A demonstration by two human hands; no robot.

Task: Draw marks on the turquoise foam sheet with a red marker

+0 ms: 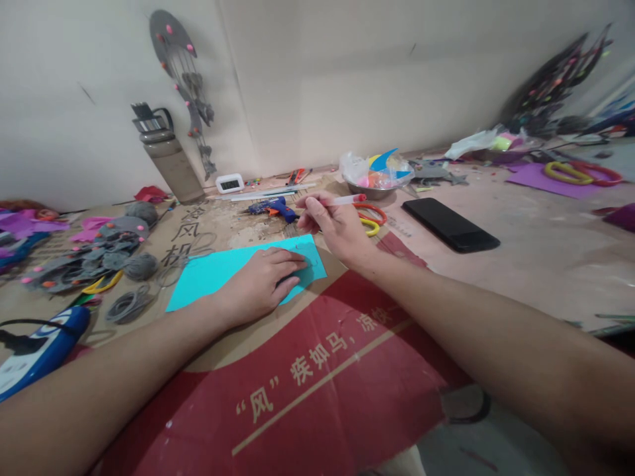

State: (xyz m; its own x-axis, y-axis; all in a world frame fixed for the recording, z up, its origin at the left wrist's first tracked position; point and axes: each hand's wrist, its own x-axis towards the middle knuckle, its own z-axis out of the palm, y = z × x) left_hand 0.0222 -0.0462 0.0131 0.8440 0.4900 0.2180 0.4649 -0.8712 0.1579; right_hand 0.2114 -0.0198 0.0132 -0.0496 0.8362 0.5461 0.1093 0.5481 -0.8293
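Blue sheet (211, 277): centre of the frame, lying on printed cardboard (307, 410); faint marks near its right end, the rest that shows plain — marking seems only started, with most of the surface left.
Left hand (265, 277): laid over the sheet, fingers close together, thumb a little apart, nothing gripped.
Right hand (337, 225): beside the sheet's upper-right corner, fingers pinched narrow around a red-ended pen (343, 199) — writing tip unclear.

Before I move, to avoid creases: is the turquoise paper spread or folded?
Spread: the turquoise paper lies flat on the cardboard, with no crease showing; the left hand rests on it, hiding part.
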